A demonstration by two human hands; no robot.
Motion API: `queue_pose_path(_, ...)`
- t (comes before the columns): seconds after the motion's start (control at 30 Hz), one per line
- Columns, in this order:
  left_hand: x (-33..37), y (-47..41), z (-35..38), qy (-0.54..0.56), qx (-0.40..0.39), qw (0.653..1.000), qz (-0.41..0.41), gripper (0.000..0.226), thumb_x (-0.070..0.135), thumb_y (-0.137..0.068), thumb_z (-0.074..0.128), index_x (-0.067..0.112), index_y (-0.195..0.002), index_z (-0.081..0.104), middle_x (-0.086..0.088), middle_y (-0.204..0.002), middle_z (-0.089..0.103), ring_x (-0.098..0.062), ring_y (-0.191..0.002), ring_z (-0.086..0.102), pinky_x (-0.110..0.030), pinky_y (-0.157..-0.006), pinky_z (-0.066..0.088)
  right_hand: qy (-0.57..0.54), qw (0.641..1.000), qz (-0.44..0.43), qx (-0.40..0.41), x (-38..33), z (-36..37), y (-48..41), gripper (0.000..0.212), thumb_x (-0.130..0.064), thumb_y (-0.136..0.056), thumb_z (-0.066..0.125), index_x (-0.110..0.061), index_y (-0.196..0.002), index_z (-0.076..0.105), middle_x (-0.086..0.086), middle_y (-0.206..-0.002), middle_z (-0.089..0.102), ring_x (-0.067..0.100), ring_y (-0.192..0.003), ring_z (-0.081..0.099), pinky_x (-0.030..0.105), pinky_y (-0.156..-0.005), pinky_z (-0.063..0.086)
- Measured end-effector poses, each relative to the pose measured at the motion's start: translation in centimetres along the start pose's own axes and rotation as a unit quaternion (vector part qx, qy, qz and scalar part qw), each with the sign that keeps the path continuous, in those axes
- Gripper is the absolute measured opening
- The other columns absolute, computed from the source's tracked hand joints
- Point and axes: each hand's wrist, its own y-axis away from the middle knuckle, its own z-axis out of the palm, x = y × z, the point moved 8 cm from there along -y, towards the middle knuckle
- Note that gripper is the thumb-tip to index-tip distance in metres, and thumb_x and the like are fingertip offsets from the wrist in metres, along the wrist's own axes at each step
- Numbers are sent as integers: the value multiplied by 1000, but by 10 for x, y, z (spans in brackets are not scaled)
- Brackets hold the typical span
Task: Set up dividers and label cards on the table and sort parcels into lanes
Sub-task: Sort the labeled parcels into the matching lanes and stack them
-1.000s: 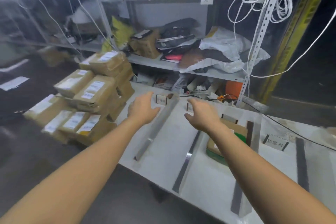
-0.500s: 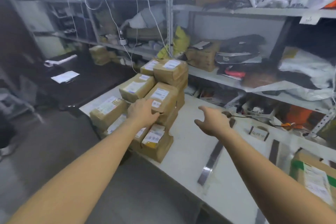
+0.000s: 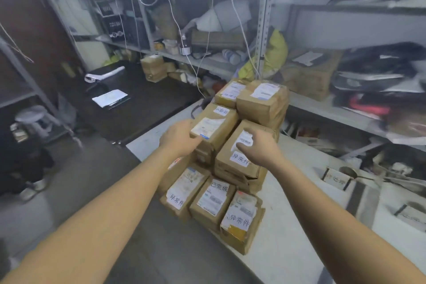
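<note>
A pile of brown paper-wrapped parcels (image 3: 219,200) with white shipping labels stands at the left end of the white table (image 3: 288,249), reaching down to its near-left corner and built up in three tiers. The person's left hand (image 3: 179,138) is pressed against the near-left side of a middle-tier parcel (image 3: 215,125), with the thumb lying along the top edge beside that parcel's white label. Its fingers are hidden behind the hand, so it cannot be told whether they grip the parcel. The right hand (image 3: 259,148) lies on top of the neighbouring parcel (image 3: 237,161), which touches the first on its right side. The fingers are spread loosely and flat across its label, closed on nothing. Two more parcels form the top tier (image 3: 262,99) towards the far edge of the table, and three lie in a row along the near edge, each with a handwritten slip stuck on top.

Further right, a dark flat divider strip (image 3: 356,198) lies on the table, running from far to near. A small white label card (image 3: 336,180) in a dark holder stands just left of its far end, and a second label card (image 3: 412,214) stands at the right; their lettering is too blurred to read. Grey metal shelving (image 3: 265,18) crowded with bags and boxes rises behind the far edge. Left of the table stands a dark desk (image 3: 143,108) with white papers (image 3: 110,98) on it
</note>
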Motion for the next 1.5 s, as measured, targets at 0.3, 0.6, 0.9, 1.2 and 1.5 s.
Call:
queue_pose_path(0.3, -67, -80, 33, 144, -71, 985, -57, 75, 53, -88, 63, 24, -150, 34, -1, -153, 41, -24, -136, 43, -44, -106, 43, -74, 996, 48, -18, -32, 63, -87, 70, -37, -91, 64, -12, -150, 36, 8, -135, 58, 26, -122, 53, 28, -84, 42)
queue_pose_path(0.6, -64, -147, 89, 286, -210, 935, 0, 52, 47, -84, 69, 34, -131, 49, 9, -131, 60, -5, -102, 60, -22, -74, 50, -43, 980, 189, 37, -31, 103, -116, 47, -35, -87, 65, -8, -123, 53, 9, -112, 66, 30, -106, 60, 33, -77, 48)
queue_pose_path(0.9, -64, -164, 101, 368, -236, 899, 30, 55, 35, -86, 72, 25, -135, 49, 4, -124, 64, -18, -109, 62, -45, -96, 52, -73, 946, 291, 121, -39, 114, -124, 30, -43, -75, 71, -24, -96, 60, -4, -102, 69, 19, -92, 65, 29, -66, 46)
queue_pose_path(1.2, -56, -176, 54, 377, -169, 907, 88, 49, 35, -84, 74, 22, -126, 53, 5, -112, 66, -15, -98, 64, -34, -79, 55, -165, 932, 267, 184, -70, 91, -115, 37, -43, -76, 73, -27, -109, 67, -12, -103, 72, 11, -93, 68, 40, -79, 59)
queue_pose_path(1.5, 15, -143, 9, 380, -157, 897, 160, 48, 51, -68, 70, 34, -111, 58, 12, -103, 68, -16, -98, 65, -40, -82, 55, -221, 910, 212, 280, -70, 10, -57, 21, -38, -74, 78, -34, -83, 60, -32, -75, 66, -14, -74, 62, 19, -65, 52)
